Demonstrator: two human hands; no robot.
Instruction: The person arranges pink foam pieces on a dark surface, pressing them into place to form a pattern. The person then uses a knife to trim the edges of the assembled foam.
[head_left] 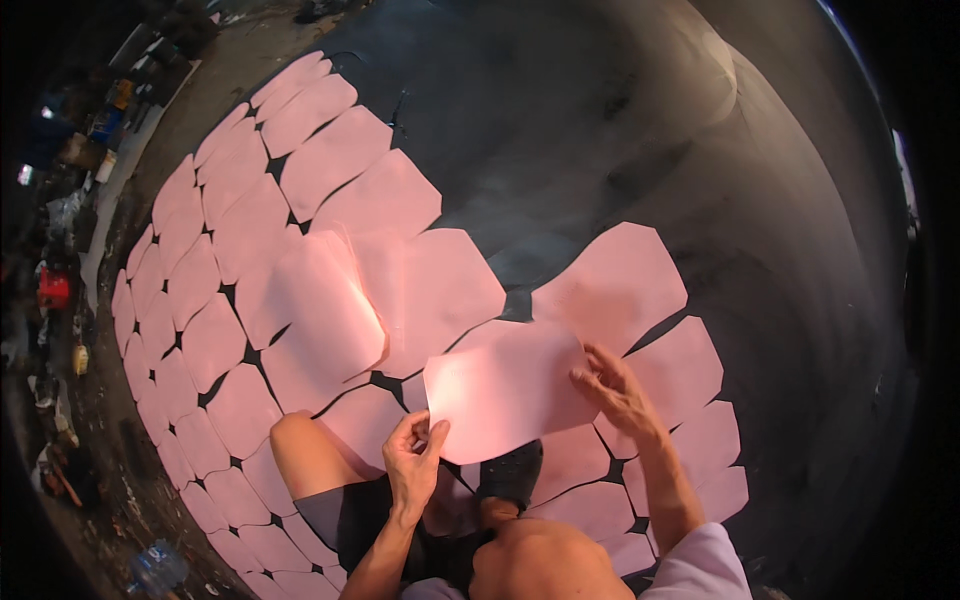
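Between my hands I hold up a pink sheet [510, 390] with cut, curved edges. My left hand [412, 455] pinches its lower left corner between thumb and fingers. At its right edge my right hand [612, 390] grips with thumb and bent fingers. Just left of the held sheet lies a stack of pink sheets [325, 300]. Many like it are laid out side by side on the dark surface, among them a pink sheet [620, 285] beyond my right hand, partly in shadow. The held sheet hides part of those beneath it.
A smooth dark surface [500, 130] stretches ahead and to the right. My shoe [511, 470] is among the laid sheets, near my bent knees. Along the far left lie assorted items, including a red container [53, 288] and a clear plastic bottle [160, 567].
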